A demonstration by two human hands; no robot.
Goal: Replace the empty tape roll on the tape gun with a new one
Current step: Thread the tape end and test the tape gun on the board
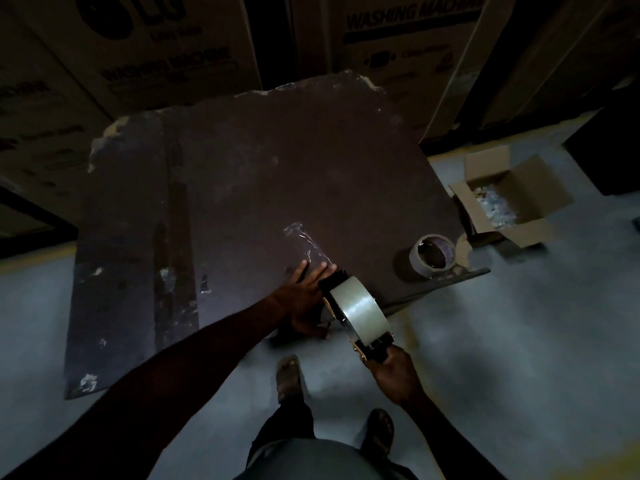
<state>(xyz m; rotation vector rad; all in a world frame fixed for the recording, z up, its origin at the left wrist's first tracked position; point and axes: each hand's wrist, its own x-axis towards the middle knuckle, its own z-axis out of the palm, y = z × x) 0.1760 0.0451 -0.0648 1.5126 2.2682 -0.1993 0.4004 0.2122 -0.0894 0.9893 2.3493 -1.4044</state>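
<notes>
The tape gun [356, 323] was held over the near edge of a dark, worn table [242, 188], with a full roll of clear tape [360, 311] seated on it. Its handle was gripped by the right hand [394, 372], the fingers curled around it below and to the right of the roll. The left hand [304, 303] was laid flat on the tabletop just left of the gun's front end, fingers straight and spread, apparently pressing down where a strip of clear tape [308, 244] ran away across the surface. An empty cardboard tape core [433, 256] was set on the table's right corner, well apart from both hands. Beyond that corner, an open cardboard box [512, 199] was seen on the grey floor [519, 323]. Large washing machine cartons [405, 46] were stacked behind the table.
</notes>
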